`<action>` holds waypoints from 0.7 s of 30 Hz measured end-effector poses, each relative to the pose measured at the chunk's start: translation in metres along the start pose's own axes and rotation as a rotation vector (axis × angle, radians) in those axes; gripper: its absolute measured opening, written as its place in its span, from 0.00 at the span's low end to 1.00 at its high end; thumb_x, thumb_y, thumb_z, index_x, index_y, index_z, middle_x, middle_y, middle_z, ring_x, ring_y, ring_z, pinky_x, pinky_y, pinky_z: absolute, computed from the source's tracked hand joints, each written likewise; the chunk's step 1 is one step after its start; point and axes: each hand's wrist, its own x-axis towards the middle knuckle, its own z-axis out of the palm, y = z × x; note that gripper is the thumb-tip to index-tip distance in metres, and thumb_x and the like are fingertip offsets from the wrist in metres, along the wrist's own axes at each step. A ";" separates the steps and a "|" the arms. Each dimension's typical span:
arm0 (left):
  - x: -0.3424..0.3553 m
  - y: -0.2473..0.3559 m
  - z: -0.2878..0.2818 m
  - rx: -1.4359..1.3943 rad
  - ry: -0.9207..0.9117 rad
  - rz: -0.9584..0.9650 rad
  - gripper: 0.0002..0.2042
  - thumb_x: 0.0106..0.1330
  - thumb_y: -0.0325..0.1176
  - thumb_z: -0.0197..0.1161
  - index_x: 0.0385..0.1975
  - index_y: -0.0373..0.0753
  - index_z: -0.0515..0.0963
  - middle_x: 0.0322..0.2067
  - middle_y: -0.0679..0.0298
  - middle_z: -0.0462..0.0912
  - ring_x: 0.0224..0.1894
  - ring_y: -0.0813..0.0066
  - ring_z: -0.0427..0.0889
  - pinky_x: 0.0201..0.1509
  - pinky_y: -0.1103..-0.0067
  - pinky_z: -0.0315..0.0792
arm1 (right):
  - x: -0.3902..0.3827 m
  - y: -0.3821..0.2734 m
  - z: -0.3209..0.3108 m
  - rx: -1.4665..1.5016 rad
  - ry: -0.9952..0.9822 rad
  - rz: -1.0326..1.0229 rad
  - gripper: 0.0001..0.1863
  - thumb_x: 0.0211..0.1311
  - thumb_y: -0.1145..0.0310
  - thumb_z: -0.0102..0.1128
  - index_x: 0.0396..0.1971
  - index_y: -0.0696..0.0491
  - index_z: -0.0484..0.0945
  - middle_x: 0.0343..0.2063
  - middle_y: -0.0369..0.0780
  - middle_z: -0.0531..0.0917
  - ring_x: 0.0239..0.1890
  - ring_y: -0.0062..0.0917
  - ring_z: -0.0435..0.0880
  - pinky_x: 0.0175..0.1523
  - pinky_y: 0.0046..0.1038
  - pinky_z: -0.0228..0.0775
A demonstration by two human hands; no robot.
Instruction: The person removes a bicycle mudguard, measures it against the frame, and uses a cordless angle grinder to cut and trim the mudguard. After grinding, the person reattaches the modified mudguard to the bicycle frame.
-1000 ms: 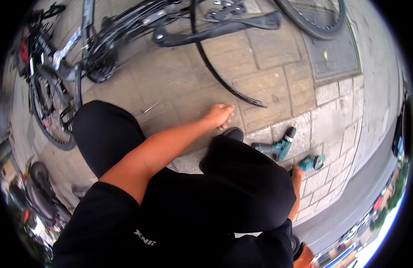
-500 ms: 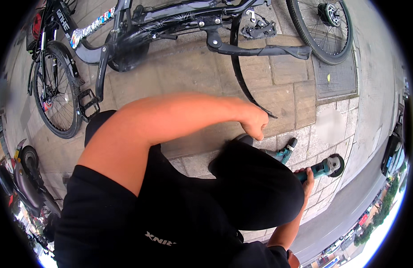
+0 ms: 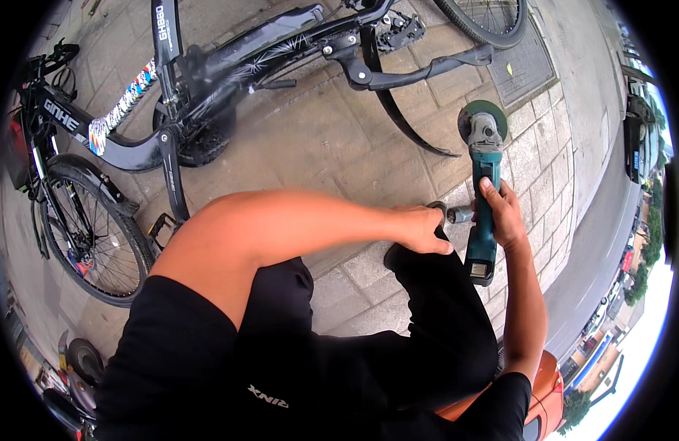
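Head view: right hand had the grinder, grip closed round the slim teal body, thumb on top. Likely because the body doubles as the handle. Disc end pointed away from the person, battery end back by the right leg; presumably kept the disc off the legs.

Left hand hung by the shoe, arm across the front, fingers curled. Couldn't tell if that grip had anything.

Tool nose poked out between shoe and grinder, rest mostly hidden. Black curved strip ran out past the bike, its free end just beside the disc.
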 end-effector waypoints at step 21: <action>-0.060 0.005 0.032 0.099 -0.399 -0.406 0.37 0.75 0.66 0.49 0.46 0.28 0.80 0.34 0.51 0.85 0.31 0.52 0.87 0.37 0.58 0.84 | -0.014 0.043 0.154 0.324 -0.125 0.208 0.36 0.70 0.28 0.55 0.39 0.53 0.76 0.24 0.39 0.80 0.20 0.26 0.78 0.26 0.30 0.74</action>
